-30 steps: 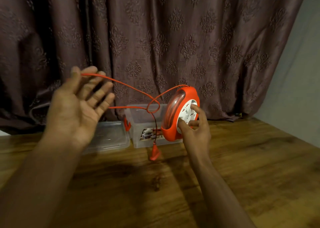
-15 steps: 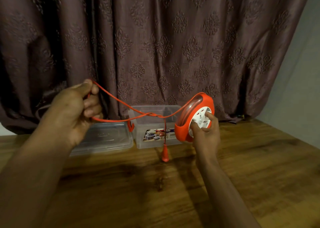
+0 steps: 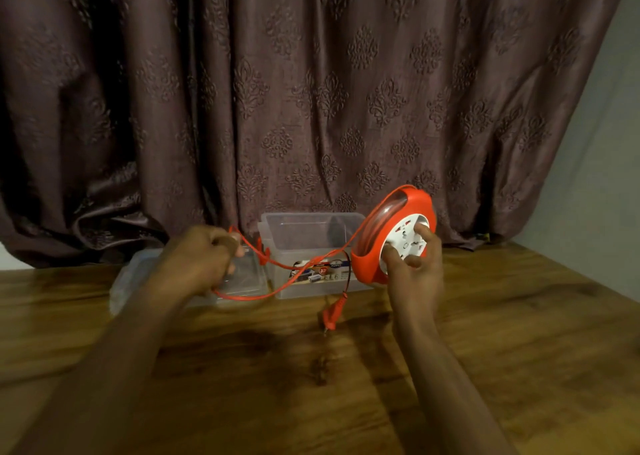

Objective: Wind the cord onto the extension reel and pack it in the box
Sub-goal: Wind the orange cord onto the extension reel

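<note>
**Slack shortens as the winding goes on**

The left hand (image 3: 204, 257), open a second ago, now pinches the cord (image 3: 277, 290) lower, near the table's (image 3: 519, 368) back edge. The right hand (image 3: 414, 274) grips the reel (image 3: 394, 233), raised before the open box (image 3: 311, 233). The plug (image 3: 332, 314) dangles: winding unfinished, packing later.

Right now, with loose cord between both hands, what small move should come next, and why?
Probably turn the white hub with the right hand while the left hand feeds the cord. A slack loop hangs before the box, and the plug is not yet at the reel.
</note>
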